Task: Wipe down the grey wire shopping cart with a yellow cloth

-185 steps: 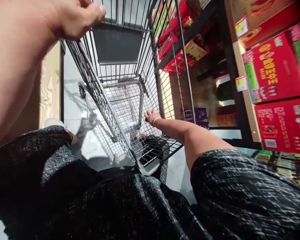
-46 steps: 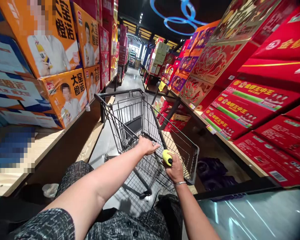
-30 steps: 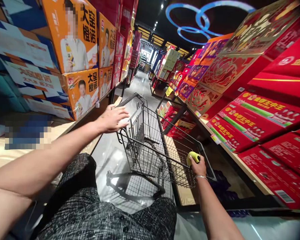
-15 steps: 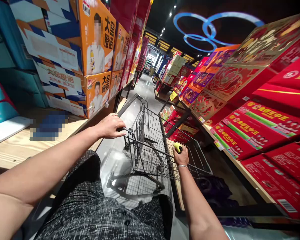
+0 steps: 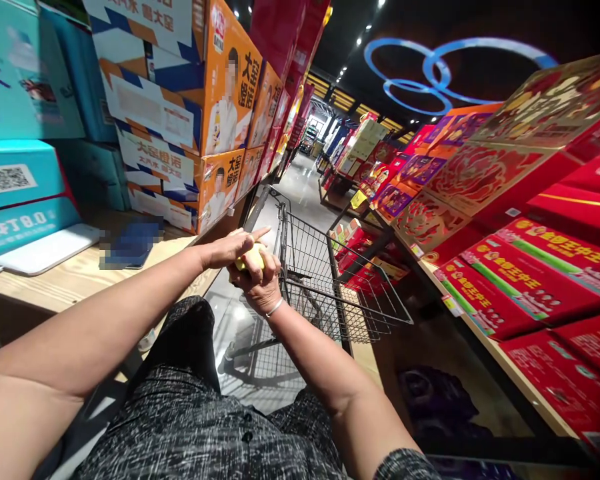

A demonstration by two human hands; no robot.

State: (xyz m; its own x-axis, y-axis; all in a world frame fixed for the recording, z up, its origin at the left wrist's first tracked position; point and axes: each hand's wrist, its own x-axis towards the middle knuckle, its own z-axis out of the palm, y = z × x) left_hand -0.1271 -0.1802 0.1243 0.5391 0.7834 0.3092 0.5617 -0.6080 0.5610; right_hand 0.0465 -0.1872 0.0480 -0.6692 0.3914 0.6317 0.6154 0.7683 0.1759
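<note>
My two hands meet in front of me, just above the near left corner of a wire shopping cart [image 5: 330, 287]. My right hand [image 5: 261, 285], with a thin bracelet at the wrist, is closed round a small yellow object [image 5: 251, 257]. My left hand [image 5: 229, 248] lies over the top of the same object, fingers curled on it and the index finger stretched out. Most of the yellow object is hidden between the hands. The cart's basket shows nothing inside.
Orange and blue cartons [image 5: 205, 120] are stacked on a wooden shelf [image 5: 75, 277] at my left. Red gift boxes [image 5: 520, 267] fill the slanted shelves at my right. A glossy aisle floor [image 5: 300, 187] runs ahead past further displays.
My right hand has left the cart's right rim and carried the yellow object across to the left. My left hand has let go of the cart's edge and come onto the object.
</note>
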